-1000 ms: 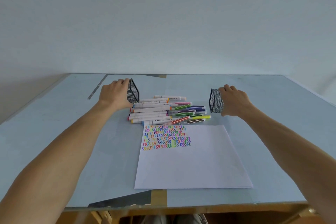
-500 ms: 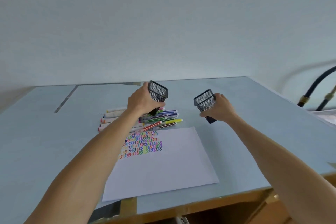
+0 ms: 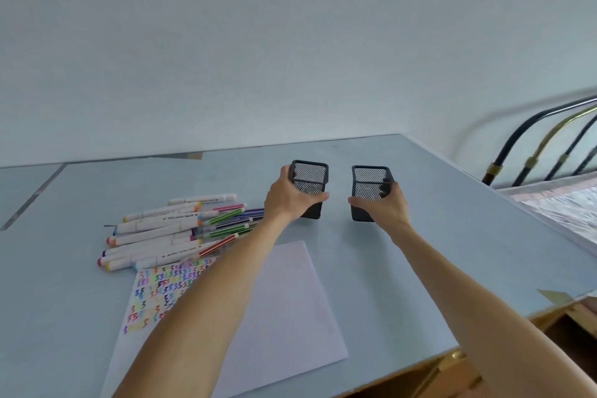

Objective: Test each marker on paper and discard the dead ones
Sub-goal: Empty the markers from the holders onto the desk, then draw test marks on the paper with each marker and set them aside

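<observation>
While both arms reach forward in the head view, the left hand [image 3: 284,200] grips one black mesh cup [image 3: 309,186], fingers curled round its wall, and the right hand [image 3: 386,207] grips a second mesh cup [image 3: 368,187] likewise. Both stand upright on the worktop [image 3: 420,252]. Markers [image 3: 174,233], too overlapped to count, lie left, beside one scribbled paper sheet [image 3: 290,300].

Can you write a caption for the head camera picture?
Two hands hold two mesh cups upright beside markers and paper.
</observation>
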